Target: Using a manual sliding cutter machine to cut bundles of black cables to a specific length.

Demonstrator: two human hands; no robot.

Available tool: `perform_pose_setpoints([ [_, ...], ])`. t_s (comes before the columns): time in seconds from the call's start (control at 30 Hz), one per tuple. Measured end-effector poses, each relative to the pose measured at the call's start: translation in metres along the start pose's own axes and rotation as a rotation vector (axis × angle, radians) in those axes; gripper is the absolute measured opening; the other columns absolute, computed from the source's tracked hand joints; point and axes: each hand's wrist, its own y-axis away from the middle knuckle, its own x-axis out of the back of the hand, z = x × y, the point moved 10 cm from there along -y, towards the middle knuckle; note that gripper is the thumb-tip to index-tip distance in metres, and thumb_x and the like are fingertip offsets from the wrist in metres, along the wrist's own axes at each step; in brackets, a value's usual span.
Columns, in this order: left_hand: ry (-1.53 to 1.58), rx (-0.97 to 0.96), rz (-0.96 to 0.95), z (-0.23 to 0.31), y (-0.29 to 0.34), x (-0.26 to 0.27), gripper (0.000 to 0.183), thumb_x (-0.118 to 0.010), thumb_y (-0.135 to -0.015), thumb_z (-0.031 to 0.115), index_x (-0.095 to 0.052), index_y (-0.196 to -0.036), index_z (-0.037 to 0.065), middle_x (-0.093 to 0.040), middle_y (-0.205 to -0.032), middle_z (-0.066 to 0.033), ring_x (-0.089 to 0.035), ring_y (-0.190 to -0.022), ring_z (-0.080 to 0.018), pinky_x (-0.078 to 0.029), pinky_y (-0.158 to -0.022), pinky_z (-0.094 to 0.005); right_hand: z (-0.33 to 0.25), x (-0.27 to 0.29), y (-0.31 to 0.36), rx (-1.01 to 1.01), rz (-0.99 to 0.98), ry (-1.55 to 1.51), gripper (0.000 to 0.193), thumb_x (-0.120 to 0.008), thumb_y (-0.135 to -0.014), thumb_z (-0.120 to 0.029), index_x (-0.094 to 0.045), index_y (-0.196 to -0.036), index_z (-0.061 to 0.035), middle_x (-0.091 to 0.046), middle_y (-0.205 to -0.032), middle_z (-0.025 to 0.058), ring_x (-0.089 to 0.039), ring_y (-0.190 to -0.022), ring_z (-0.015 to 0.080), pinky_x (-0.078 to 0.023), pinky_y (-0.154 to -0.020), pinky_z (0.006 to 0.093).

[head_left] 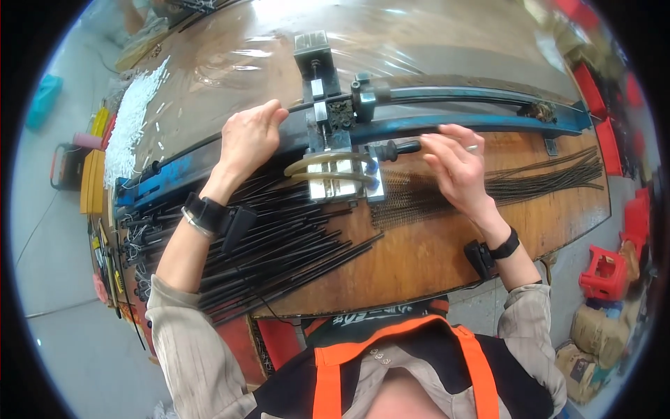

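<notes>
My left hand [252, 136] is closed, its fingertips pinching a thin black rod [300, 107] whose other end runs into the clamp of a metal fixture [340, 115]. Just right of the fixture, my right hand [457, 167] has its fingers curled beside a black lever handle [405, 148]. A small pale stick-like piece [472, 149] pokes out between those fingers. In front of the clamp sits a metal block [322, 188] with two looped yellowish hoses [328, 167]. Long blue rails [481, 126] pass behind both hands.
Many black rods [279, 258] lie at the left front. Thin metal springs [544, 178] spread to the right on the wooden table [419, 251]. White short pieces [132, 119] are heaped at far left. A red stool [604, 272] stands on the floor at right.
</notes>
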Motion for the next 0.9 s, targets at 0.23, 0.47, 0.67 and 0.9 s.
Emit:
perform_pose_setpoints([
  [0.23,0.108,-0.092,0.155,0.009,0.007,0.016,0.022,-0.059,-0.096,0.023,-0.059,-0.082,0.006,-0.065,-0.074,-0.0134,-0.067,-0.075,-0.0328,-0.053,-0.065,-0.0431,-0.021,0.011,-0.009,0.022,0.114,-0.032,0.017,-0.060,-0.096,-0.009,-0.071,-0.108,-0.0052,-0.072,-0.107,0.0077,-0.059,-0.112,0.0280,-0.040,-0.100,0.0397],
  [0.47,0.102,-0.182,0.203,0.010,0.013,0.020,0.025,-0.062,-0.094,0.025,-0.058,-0.078,0.006,-0.066,-0.080,-0.0131,-0.066,-0.072,-0.0333,-0.052,-0.060,-0.0420,0.011,0.013,0.028,-0.051,0.078,-0.058,0.016,-0.060,-0.097,-0.010,-0.071,-0.104,-0.0017,-0.071,-0.103,0.0099,-0.059,-0.110,0.0291,-0.043,-0.097,0.0383],
  [0.67,0.078,-0.089,-0.051,0.000,0.003,0.005,0.029,-0.057,-0.098,0.028,-0.058,-0.076,0.008,-0.065,-0.075,-0.0136,-0.065,-0.070,-0.0341,-0.050,-0.058,-0.0421,0.018,0.005,0.030,-0.118,0.082,-0.119,0.014,-0.061,-0.097,-0.010,-0.070,-0.102,-0.0002,-0.070,-0.100,0.0101,-0.059,-0.109,0.0296,-0.045,-0.094,0.0380],
  [0.9,0.096,-0.134,0.013,0.004,0.000,0.007,0.025,-0.057,-0.098,0.028,-0.059,-0.084,0.008,-0.066,-0.072,-0.0168,-0.067,-0.070,-0.0376,-0.053,-0.060,-0.0468,-0.001,0.007,0.022,-0.049,0.065,-0.091,0.010,-0.062,-0.092,-0.003,-0.071,-0.097,-0.0015,-0.070,-0.096,0.0105,-0.062,-0.099,0.0320,-0.049,-0.087,0.0392],
])
